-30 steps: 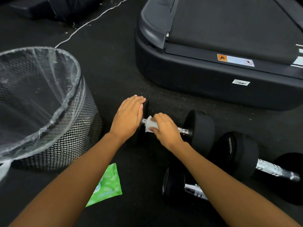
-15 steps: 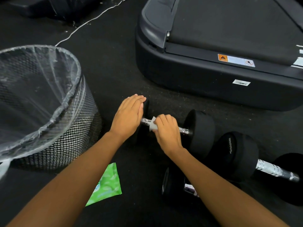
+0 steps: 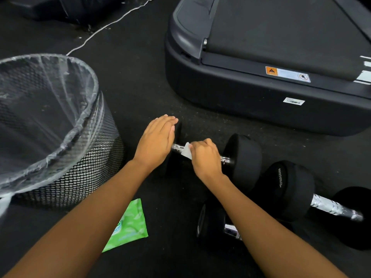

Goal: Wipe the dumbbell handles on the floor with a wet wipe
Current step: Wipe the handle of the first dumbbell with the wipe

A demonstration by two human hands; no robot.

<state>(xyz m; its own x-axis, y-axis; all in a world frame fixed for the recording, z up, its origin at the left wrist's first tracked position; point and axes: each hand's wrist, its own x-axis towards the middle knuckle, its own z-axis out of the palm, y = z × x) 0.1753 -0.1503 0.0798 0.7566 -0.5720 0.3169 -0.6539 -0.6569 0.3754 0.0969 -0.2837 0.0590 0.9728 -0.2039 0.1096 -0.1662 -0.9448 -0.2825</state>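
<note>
Three black dumbbells with chrome handles lie on the dark floor. My right hand (image 3: 205, 155) is wrapped around the handle of the far dumbbell (image 3: 244, 153), pressing a white wet wipe (image 3: 186, 151) against it; bare chrome shows on both sides of the hand. My left hand (image 3: 155, 140) lies flat, fingers together, on that dumbbell's left head, which it mostly hides. A second dumbbell (image 3: 289, 189) lies to the right, its handle bare. My right forearm crosses over the third dumbbell (image 3: 210, 221), the nearest one.
A black mesh bin (image 3: 80, 175) lined with clear plastic stands at the left. A green wet-wipe pack (image 3: 130, 225) lies on the floor near my left forearm. A treadmill base (image 3: 251, 97) fills the upper right. A white cable (image 3: 104, 27) runs across the floor behind.
My right hand has slid with the wipe to the right along the handle, baring more chrome next to my left hand. The left hand has stayed on the dumbbell's head.
</note>
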